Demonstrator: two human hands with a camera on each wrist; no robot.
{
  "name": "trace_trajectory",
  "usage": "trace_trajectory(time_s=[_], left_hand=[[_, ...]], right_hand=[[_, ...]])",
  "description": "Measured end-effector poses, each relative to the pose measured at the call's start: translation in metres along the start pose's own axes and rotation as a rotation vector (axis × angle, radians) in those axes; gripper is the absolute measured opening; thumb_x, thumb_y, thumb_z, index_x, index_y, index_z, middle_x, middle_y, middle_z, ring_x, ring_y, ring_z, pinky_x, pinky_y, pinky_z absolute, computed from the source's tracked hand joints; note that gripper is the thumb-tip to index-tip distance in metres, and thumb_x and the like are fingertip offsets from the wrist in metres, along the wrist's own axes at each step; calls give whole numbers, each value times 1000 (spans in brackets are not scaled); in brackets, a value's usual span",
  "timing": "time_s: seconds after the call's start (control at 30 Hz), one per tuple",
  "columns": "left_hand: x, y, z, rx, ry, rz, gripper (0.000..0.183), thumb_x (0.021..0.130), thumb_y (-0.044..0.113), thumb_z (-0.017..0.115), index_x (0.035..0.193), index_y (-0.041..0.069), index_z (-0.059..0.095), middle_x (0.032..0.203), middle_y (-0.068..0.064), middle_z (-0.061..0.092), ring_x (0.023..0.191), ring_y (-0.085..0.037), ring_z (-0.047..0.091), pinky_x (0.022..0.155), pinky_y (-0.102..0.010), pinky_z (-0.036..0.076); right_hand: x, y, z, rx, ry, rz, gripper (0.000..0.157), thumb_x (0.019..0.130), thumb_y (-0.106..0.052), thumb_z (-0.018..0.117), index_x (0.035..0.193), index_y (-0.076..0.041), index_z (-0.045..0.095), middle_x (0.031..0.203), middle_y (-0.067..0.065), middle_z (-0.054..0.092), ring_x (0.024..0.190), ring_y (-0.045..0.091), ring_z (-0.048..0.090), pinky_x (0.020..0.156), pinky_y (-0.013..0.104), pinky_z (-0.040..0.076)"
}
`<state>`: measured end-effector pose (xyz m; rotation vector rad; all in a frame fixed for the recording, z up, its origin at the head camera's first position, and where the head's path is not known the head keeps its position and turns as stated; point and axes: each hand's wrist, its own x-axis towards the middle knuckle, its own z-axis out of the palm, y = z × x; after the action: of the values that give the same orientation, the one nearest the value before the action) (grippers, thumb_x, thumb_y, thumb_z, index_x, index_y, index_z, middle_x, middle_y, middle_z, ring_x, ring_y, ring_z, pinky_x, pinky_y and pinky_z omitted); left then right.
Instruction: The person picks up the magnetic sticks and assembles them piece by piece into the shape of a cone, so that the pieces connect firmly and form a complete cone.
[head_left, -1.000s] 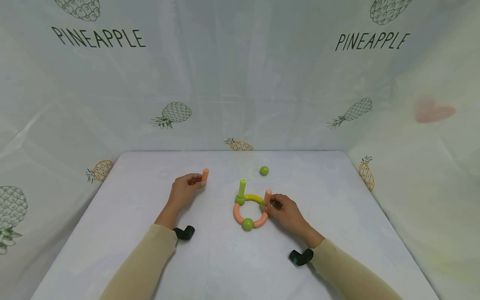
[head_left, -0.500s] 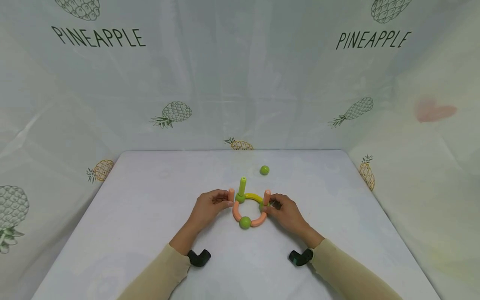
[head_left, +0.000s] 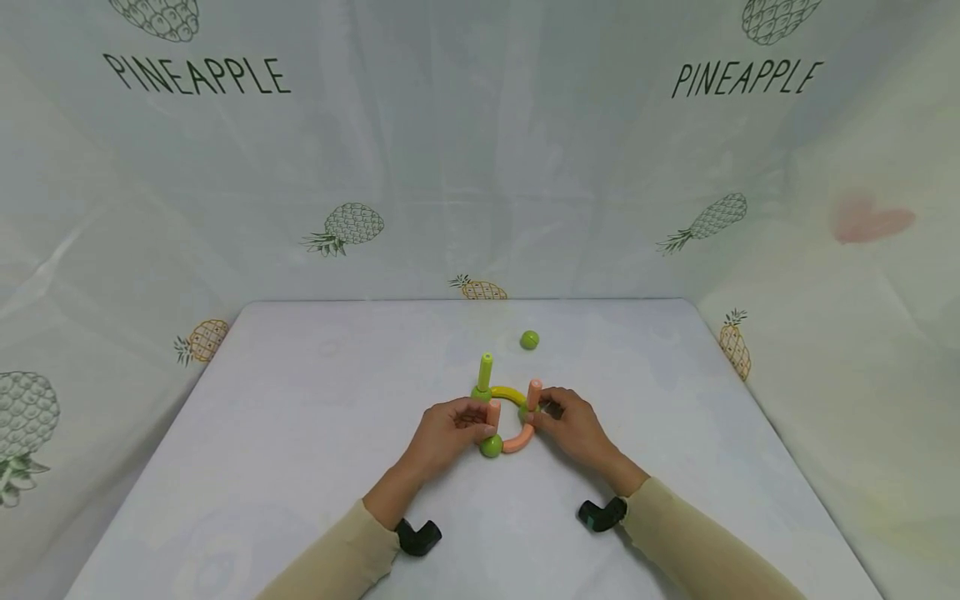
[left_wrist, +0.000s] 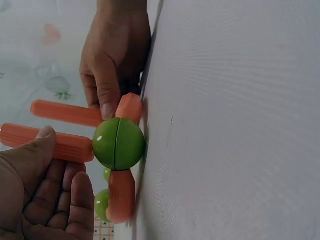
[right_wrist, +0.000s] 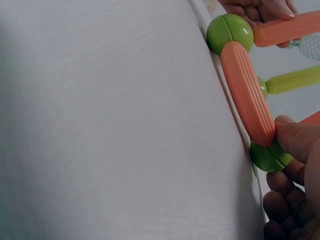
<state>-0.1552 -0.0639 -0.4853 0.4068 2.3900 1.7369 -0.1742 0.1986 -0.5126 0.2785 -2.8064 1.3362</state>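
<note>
My left hand (head_left: 448, 429) pinches an orange rod (head_left: 492, 417) between thumb and fingers, upright over the front green ball (head_left: 491, 447). In the left wrist view the rod's lower end is right at this ball (left_wrist: 118, 144). My right hand (head_left: 573, 423) grips the right green ball (right_wrist: 268, 157), which carries another upright orange rod (head_left: 534, 393). Curved pieces join the balls into a ring on the table; an orange curve (right_wrist: 247, 93) and a yellow curve (head_left: 508, 393) show. A lime-green rod (head_left: 485, 372) stands on the back-left ball (head_left: 482, 394). The left orange curve is mostly hidden behind my left hand.
A loose green ball (head_left: 529, 340) lies behind the ring, towards the far edge of the white table (head_left: 360, 333). A pineapple-printed curtain (head_left: 480, 183) hangs behind the table and down both sides. Black camera mounts sit at both wrists.
My left hand has carried the orange rod rightward and towards me, from the table's left side to the front ball. The ring shifted slightly; my right hand stayed in place.
</note>
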Motion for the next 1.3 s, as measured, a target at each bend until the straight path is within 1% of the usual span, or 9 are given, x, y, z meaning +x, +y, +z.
trace_trajectory(time_s=[0.1,0.3,0.4,0.6,0.63,0.8,1.03,1.13,1.3], left_hand=[[0,-2,3,1,-9,12,22,92,22,84,113,15,77,108,1,78,94,-10,72,82,-23,57],[-3,-5,5,64,-3,34,23,94,26,82,114,17,77,105,4,77,96,-10,70,82,-23,56],[-5,-6,7,86,0,37,24,93,26,83,115,18,77,106,5,76,96,-10,69,83,-23,56],[-6,-11,10,250,-10,90,27,91,23,85,116,19,77,98,8,71,89,-9,60,78,-23,51],[-6,-12,10,268,-7,100,27,91,22,85,116,18,77,98,8,72,89,-9,61,77,-24,51],[-5,-17,2,277,22,99,26,90,18,85,115,16,77,104,6,77,92,-7,68,80,-24,56],[-5,-18,-11,284,42,79,26,91,16,84,116,18,76,101,8,74,90,-7,66,80,-24,55],[-5,-18,-13,293,39,80,28,91,17,84,118,17,76,102,8,74,91,-7,66,80,-25,56],[-6,-18,-13,297,52,69,31,93,16,83,122,16,75,105,6,75,92,-8,66,80,-25,56]], right_hand=[[0,0,0,0,-1,4,31,92,-30,83,119,-16,74,111,2,67,100,18,58,91,37,49],[0,0,0,-6,-4,11,32,93,-31,82,120,-15,75,113,3,68,102,19,59,92,39,49],[0,-1,-1,-13,-14,12,32,93,-30,81,121,-16,75,113,3,68,102,19,58,93,40,49],[0,-2,-2,-29,-26,1,30,95,-29,80,121,-16,75,115,3,68,103,19,58,93,40,49],[-1,-3,-2,-29,-23,-1,30,95,-29,81,121,-16,75,114,3,68,102,19,58,93,40,49],[-3,-5,2,-16,-5,-3,31,93,-27,83,120,-14,75,111,4,68,98,18,57,89,37,49],[-6,-9,10,4,17,-38,24,91,-27,86,110,-17,75,106,1,69,95,17,59,85,31,49],[-7,-9,12,-1,32,-46,21,90,-25,86,106,-19,75,104,0,69,93,16,59,84,31,50],[-8,-11,13,-1,23,-37,20,90,-26,86,104,-20,74,103,0,69,92,16,58,84,31,49]])
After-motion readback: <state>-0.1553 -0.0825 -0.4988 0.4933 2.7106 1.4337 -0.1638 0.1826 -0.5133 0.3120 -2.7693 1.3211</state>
